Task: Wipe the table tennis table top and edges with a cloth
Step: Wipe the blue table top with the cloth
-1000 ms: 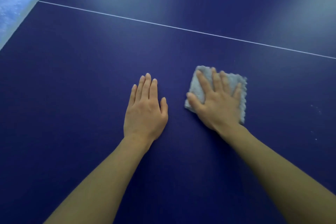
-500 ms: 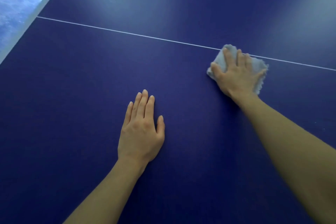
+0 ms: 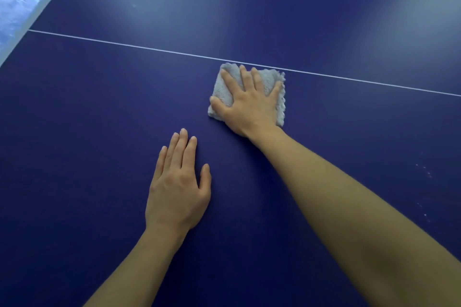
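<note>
Blue table (image 3: pixel 74 132): right hand (image 3: pixel 249 104) flat, pressing cloth (image 3: pixel 222 87) underneath; left hand (image 3: pixel 177 187) flat, nearby.

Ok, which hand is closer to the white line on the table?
Right hand: it presses the cloth just below the white line. The left hand lies flat, well nearer the person.
</note>
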